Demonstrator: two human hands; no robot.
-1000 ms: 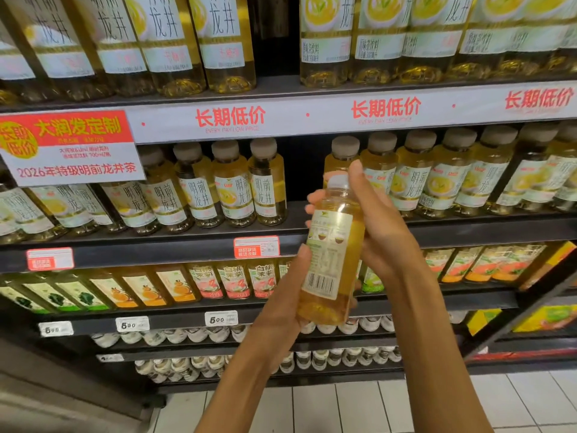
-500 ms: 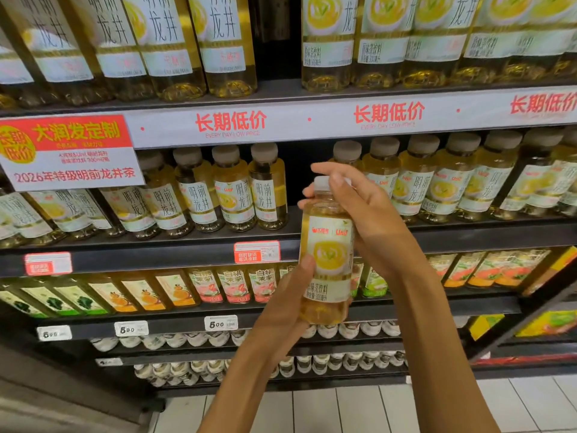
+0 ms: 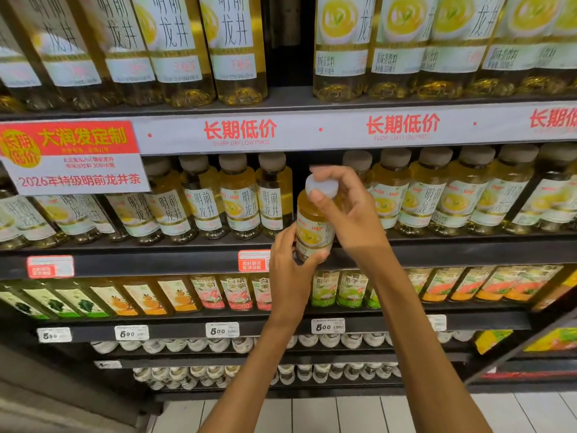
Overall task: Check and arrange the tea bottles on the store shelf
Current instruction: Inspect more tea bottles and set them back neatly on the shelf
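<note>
Clear plastic tea bottle (image 3: 313,226) at front edge of middle shelf (image 3: 187,260), in gap between bottle rows (image 3: 218,198), left hand (image 3: 288,270) wrapping base, right hand (image 3: 349,214) fingers pinching white cap (image 3: 321,186), smooth round body, yellow liquid

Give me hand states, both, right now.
Left hand: closed around the lower body of the tea bottle.
Right hand: fingers gripping the same bottle's white cap.

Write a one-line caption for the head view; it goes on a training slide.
Both hands, left hand low and right hand at the cap, hold a tea bottle before the shelf gap.
</note>
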